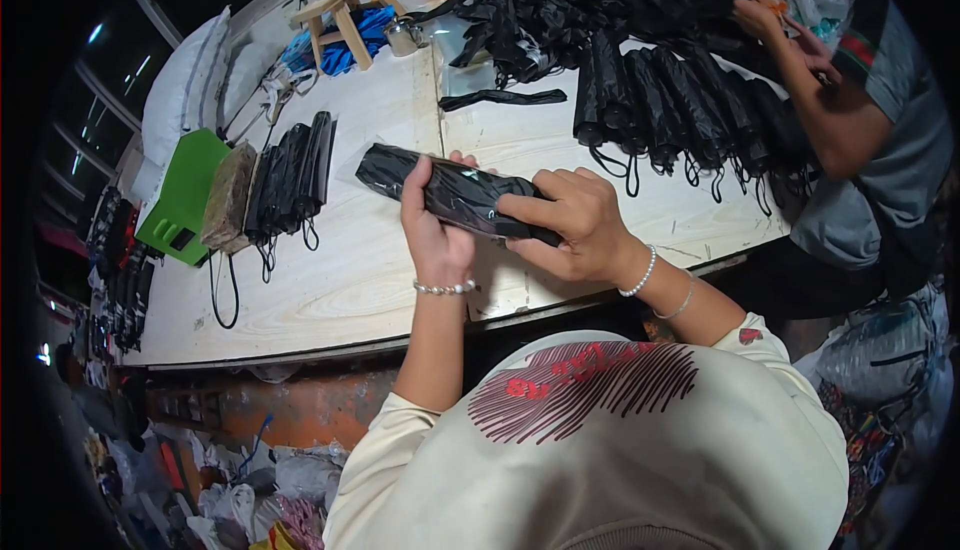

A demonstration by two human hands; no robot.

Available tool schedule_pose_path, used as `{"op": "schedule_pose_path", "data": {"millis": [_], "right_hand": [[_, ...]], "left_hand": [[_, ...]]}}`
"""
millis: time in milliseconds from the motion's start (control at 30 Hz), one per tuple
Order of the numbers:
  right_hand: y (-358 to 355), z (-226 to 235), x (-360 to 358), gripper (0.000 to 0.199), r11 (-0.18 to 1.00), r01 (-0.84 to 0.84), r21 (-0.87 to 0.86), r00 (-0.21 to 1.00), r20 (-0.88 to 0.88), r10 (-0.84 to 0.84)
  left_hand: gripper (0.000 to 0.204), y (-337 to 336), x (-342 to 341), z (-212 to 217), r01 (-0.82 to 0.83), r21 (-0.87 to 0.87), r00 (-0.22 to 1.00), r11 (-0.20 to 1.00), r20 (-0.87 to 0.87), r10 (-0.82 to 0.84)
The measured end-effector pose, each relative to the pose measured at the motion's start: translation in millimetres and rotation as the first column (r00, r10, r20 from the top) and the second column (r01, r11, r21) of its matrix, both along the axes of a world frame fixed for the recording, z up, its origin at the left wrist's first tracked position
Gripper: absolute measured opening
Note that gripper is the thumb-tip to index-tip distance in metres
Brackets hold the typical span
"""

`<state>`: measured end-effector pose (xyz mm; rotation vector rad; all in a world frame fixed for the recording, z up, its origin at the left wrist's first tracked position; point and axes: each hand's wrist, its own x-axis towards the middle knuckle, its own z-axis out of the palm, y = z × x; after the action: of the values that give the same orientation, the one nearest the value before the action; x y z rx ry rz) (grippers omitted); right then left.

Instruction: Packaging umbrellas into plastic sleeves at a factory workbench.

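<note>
Above the table's front part I hold a folded black umbrella [455, 190] in a clear plastic sleeve, tilted with its far end to the upper left. My left hand [437, 212] supports it from beneath, the thumb laid over the top. At the near right end, my right hand [572, 222] grips it with fingers and thumb, hiding that end. On the table to the left lies a row of similar folded black umbrellas [290, 178] with wrist loops. More folded umbrellas [660, 105] lie side by side at the right.
A brick-like block [229, 198] and a green plastic holder [182, 200] stand at the left. Behind are a small wooden stool [345, 25], a metal cup [402, 38] and a heap of black fabric [540, 10]. A co-worker's arm [840, 120] reaches in at the right.
</note>
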<state>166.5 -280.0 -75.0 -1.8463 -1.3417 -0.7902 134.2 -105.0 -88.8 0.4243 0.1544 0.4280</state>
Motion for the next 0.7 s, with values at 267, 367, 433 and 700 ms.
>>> {"op": "schedule_pose_path", "data": {"millis": [267,367,433,700], "right_hand": [[4,3,-2,0.035,0.995,0.057,-0.077,0.996,0.069,-0.052],[15,-3,-2,0.039,0.996,0.084,-0.030,0.994,0.076,-0.081],[23,-5,2,0.041,0.998,0.052,0.033,0.998,0.017,-0.053],[31,-24,27,0.055,0.783,-0.024,0.622,0.190,-0.766,0.614]], "left_hand": [[0.023,29,17,-8,-0.037,-0.023,0.999,0.999,-0.020,0.037],[0.022,-48,-1,6,0.028,0.137,0.994,0.990,-0.112,-0.012],[0.023,-47,-3,3,0.070,0.121,0.992,0.990,-0.116,-0.056],[0.042,-24,-12,-22,0.098,0.710,0.982,0.698,-0.181,0.047]]}}
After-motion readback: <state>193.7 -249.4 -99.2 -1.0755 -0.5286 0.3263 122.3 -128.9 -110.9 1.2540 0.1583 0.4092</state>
